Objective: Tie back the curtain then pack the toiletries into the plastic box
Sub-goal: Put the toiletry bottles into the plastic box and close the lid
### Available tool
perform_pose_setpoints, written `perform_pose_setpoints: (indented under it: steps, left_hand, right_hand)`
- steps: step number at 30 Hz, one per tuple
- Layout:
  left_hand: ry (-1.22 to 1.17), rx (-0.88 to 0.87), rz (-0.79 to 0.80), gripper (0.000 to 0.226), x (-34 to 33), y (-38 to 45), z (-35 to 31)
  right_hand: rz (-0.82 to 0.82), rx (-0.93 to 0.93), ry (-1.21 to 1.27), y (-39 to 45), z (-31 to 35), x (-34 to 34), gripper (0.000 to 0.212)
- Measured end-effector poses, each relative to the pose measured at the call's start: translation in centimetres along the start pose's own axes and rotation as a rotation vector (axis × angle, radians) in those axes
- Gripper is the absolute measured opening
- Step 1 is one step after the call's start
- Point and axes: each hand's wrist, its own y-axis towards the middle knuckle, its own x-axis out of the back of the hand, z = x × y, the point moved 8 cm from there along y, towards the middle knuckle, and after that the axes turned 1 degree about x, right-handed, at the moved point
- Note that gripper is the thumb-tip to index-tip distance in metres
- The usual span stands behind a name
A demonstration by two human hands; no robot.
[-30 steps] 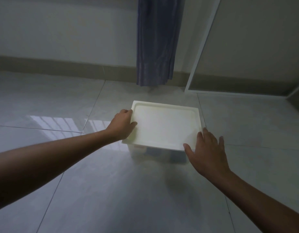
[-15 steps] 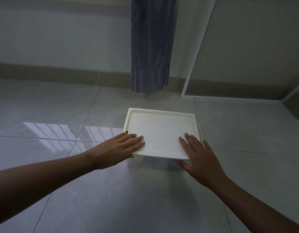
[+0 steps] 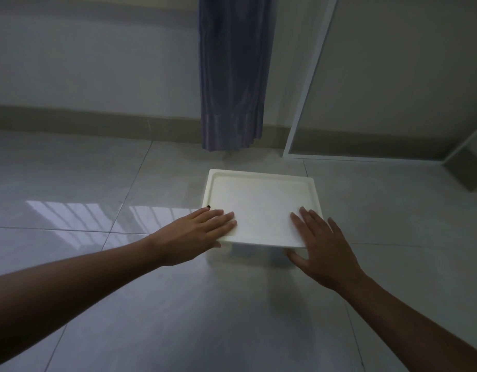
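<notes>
A plastic box stands on the tiled floor, closed by a white lid; its translucent body shows below the lid's near edge. My left hand lies flat with straight fingers on the lid's near left corner. My right hand lies flat on the near right corner, thumb down beside the box wall. A blue curtain hangs gathered in a narrow bunch behind the box. What lies inside the box is hidden.
Glossy grey floor tiles surround the box. A wall with a brown skirting runs behind. At right stands a white-framed panel resting on the floor.
My left hand left the lid's far left edge and came flat onto its near left corner. My right hand slid onto the near right corner. The view tilted up slightly.
</notes>
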Motion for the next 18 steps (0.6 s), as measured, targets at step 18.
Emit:
perform_pose_setpoints:
  steps: [18]
  left_hand:
    - [0.045, 0.076, -0.091, 0.063, -0.7, 8.8, 3.0]
  right_hand:
    - [-0.147, -0.086, -0.035, 6.9, -6.8, -0.5, 0.07]
